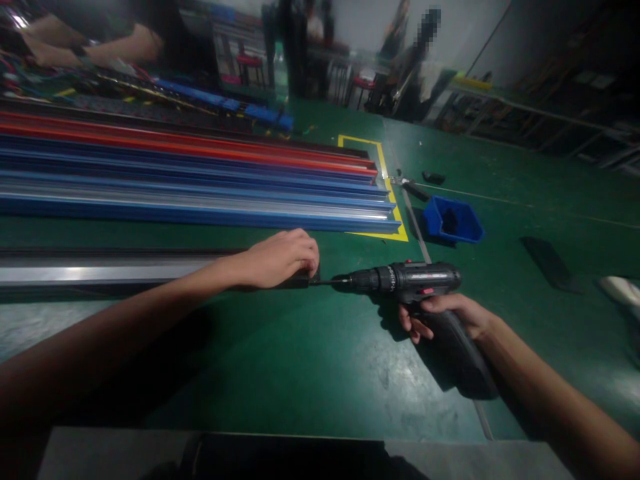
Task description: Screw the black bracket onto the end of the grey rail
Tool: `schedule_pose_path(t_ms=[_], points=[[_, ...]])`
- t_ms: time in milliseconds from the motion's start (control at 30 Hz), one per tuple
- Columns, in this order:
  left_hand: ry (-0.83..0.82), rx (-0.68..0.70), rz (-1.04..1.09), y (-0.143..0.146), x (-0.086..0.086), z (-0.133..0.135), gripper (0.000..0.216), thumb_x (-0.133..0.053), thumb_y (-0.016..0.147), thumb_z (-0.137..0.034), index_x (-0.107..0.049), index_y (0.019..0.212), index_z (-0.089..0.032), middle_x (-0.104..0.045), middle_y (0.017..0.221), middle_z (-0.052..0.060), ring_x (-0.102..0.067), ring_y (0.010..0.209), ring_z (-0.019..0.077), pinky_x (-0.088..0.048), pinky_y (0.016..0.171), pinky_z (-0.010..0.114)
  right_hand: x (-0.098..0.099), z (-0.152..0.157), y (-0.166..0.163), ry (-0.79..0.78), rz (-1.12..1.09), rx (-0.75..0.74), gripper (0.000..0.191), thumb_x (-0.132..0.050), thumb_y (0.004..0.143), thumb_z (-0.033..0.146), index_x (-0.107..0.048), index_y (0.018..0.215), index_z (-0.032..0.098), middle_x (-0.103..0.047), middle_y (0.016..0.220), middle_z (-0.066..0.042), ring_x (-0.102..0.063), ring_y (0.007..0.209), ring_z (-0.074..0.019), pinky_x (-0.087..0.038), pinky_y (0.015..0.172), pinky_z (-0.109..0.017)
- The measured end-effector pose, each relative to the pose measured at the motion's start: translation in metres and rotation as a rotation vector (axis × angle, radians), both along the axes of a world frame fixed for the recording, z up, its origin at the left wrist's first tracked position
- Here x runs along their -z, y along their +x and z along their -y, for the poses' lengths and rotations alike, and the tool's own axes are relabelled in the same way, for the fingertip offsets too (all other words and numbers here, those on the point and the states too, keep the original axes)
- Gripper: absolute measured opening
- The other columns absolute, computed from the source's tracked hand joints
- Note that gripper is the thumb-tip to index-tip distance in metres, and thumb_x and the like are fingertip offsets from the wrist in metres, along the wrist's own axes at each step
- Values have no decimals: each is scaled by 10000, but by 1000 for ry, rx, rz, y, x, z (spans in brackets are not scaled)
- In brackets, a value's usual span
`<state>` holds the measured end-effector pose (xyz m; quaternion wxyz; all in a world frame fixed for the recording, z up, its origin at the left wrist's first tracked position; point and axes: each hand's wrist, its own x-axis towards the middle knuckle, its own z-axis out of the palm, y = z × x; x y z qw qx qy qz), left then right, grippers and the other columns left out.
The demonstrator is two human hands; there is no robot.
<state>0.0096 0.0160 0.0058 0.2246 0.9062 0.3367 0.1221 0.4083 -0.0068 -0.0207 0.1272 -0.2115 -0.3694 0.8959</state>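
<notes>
A long dark metal profile (125, 272) with a shiny silver face lies across the green table on the left. My left hand (280, 259) is closed over its right end, fingers curled round the edge. From the right, my right hand (445, 313) grips a black cordless drill (425, 279) by its handle, with the tool lying level. The drill's thin bit (327, 281) points left and reaches the profile's end beside my left fingers. Whether the tip sits in a screw or hole is too small to tell.
Several blue profiles (200, 193) and red profiles (200, 141) lie behind, ending near yellow tape (395, 200). A blue bin (453, 220) stands right of them, with a dark flat piece (547, 263) farther right. Across the table, a person's forearm (120, 50) is over coloured wires.
</notes>
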Motion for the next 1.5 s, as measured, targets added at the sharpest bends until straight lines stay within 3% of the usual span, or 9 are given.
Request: schedule_pose_path(t_ms=[133, 333, 1233, 1500], points=[[-4, -1, 6, 0, 0, 0, 317, -452, 1039, -208, -707, 851, -230, -689, 1028, 6, -509, 1062, 207, -366, 931, 333, -1, 1, 0, -8, 0, 19, 308, -598, 968, 214, -701, 1143, -19, -734, 1025, -183, -705, 725, -139, -613, 863, -354], [2, -5, 6, -1, 2, -1, 299, -471, 1029, -195, -703, 845, -231, -690, 1022, -3, -510, 1067, 202, -363, 938, 333, -3, 2, 1, -13, 31, 29, 276, -619, 963, 217, -709, 1091, -10, -715, 947, -143, -609, 588, -62, -597, 733, -236], [-26, -68, -17, 1, 0, 4, 294, -452, 1013, -176, -703, 879, -248, -691, 1055, -2, -517, 1111, 209, -366, 961, 348, 1, 4, 4, -26, 109, 90, 274, -686, 910, 255, -775, 1021, 20, -724, 836, -116, -600, 537, -63, -612, 674, -235], [-21, -47, -13, 0, -2, 4, 297, -439, 1020, -184, -696, 881, -240, -692, 1053, 7, -520, 1105, 215, -369, 962, 356, -2, 5, 1, -24, 87, 63, 300, -654, 942, 265, -764, 1084, 25, -726, 907, -137, -619, 579, -78, -613, 727, -252]])
